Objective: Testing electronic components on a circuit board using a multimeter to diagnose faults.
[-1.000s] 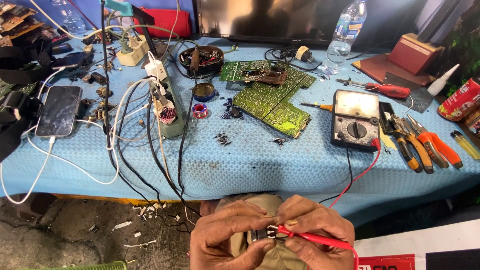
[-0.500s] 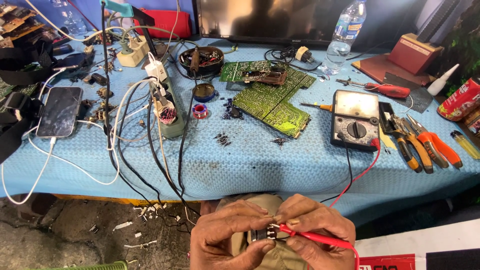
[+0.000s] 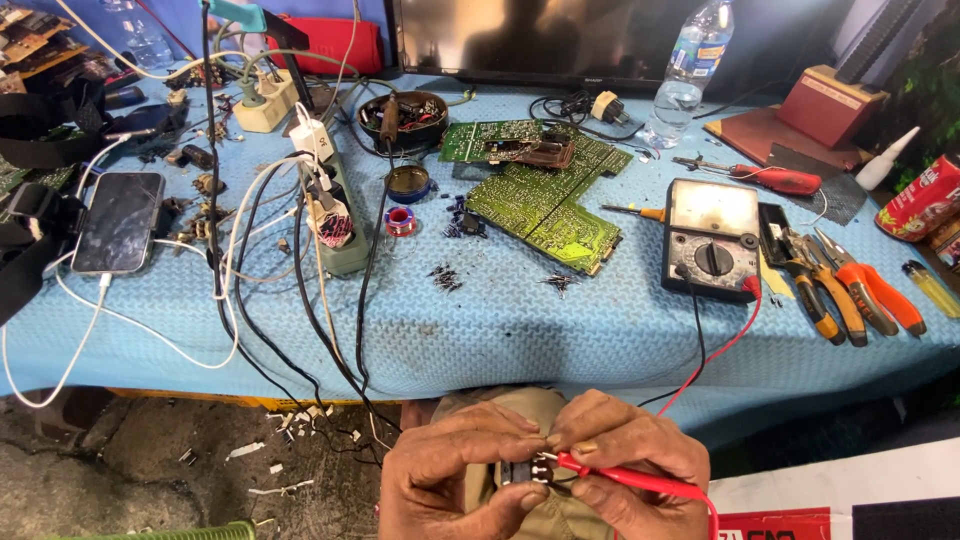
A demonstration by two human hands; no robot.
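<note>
Both hands are together at the bottom of the view, below the table's front edge. My left hand (image 3: 452, 475) pinches a small dark electronic part (image 3: 522, 470). My right hand (image 3: 625, 462) holds a red test probe (image 3: 620, 480) with its tip against that part. Red and black leads (image 3: 715, 345) run up from the hands to an analogue multimeter (image 3: 712, 238) on the blue table cover (image 3: 520, 330). Most of the small part is hidden by my fingers.
Green circuit boards (image 3: 545, 200) lie mid-table. A power strip (image 3: 335, 215) with many cables and a phone (image 3: 120, 222) are at the left. Orange-handled pliers (image 3: 850, 295), a red screwdriver (image 3: 770, 180), a water bottle (image 3: 690, 70) and a dish of parts (image 3: 405, 115) are also there.
</note>
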